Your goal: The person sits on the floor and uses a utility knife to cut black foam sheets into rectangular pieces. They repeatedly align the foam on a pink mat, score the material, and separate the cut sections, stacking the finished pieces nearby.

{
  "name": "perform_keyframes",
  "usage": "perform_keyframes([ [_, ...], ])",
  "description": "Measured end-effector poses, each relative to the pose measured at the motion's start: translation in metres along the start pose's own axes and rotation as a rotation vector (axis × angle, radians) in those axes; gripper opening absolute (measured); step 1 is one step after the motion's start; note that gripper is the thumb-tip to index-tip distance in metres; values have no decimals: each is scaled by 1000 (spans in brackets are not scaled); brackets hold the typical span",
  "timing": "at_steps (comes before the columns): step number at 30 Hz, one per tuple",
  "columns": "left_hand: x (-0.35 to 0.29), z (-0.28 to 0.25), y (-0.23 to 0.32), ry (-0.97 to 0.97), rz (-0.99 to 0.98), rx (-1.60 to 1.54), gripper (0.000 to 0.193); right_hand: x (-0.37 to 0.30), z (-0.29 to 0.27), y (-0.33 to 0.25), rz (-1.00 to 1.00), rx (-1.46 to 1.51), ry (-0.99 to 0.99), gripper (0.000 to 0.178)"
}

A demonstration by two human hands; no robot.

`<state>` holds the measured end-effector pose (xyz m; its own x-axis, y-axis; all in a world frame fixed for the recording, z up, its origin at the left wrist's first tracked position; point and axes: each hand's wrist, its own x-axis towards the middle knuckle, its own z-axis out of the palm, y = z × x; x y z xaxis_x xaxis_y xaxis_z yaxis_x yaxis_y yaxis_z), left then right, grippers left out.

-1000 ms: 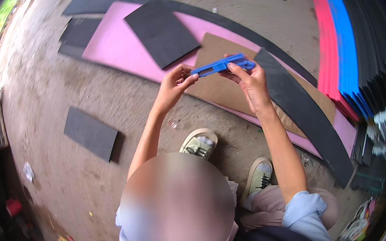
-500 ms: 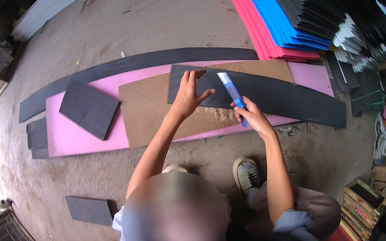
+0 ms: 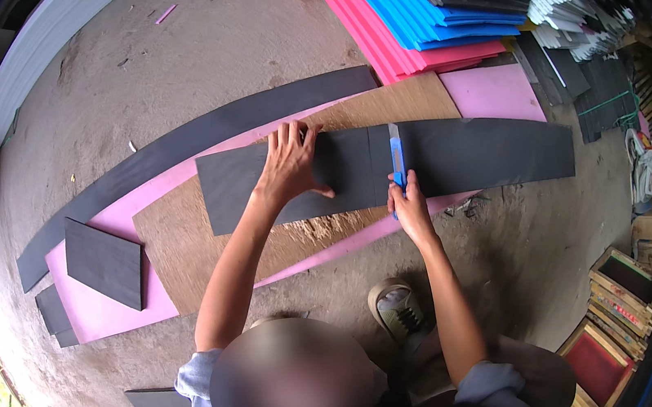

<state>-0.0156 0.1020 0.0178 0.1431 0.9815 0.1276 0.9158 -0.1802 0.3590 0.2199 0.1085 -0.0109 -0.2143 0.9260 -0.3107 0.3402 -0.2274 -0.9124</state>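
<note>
Right fingers [image 3: 412,185] grip a blue snap-off knife [image 3: 397,157], blade [image 3: 393,131] beyond them; left fingers [image 3: 275,141] splay over a black foam strip [image 3: 492,150].

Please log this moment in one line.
left hand: spread over dark strip | right hand: holds blue cutter | strip: over brown board

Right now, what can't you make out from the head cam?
All in the head view:
- Blue cutter: part of the handle, hidden by the right hand; tip contact with the black strip, too small to tell.
- Left palm: hidden by the back of the left hand.
- Small dark piece, lower left: right end hidden by the sleeve.
- Blue sheets: far end cut off by the upper edge.
</note>
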Motion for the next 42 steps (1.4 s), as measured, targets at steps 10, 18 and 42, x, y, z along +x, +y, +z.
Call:
perform_keyframes([
  [10,-53,-63,14,237,-140,92,44,-29,5,-72,-301,-151,-39,25],
  [18,-106,-95,4,370,-361,202,28,-50,38,-101,-449,-297,49,33],
  [42,-73,-60,45,246,-39,208,23,-103,74,-78,-353,-564,96,44],
])
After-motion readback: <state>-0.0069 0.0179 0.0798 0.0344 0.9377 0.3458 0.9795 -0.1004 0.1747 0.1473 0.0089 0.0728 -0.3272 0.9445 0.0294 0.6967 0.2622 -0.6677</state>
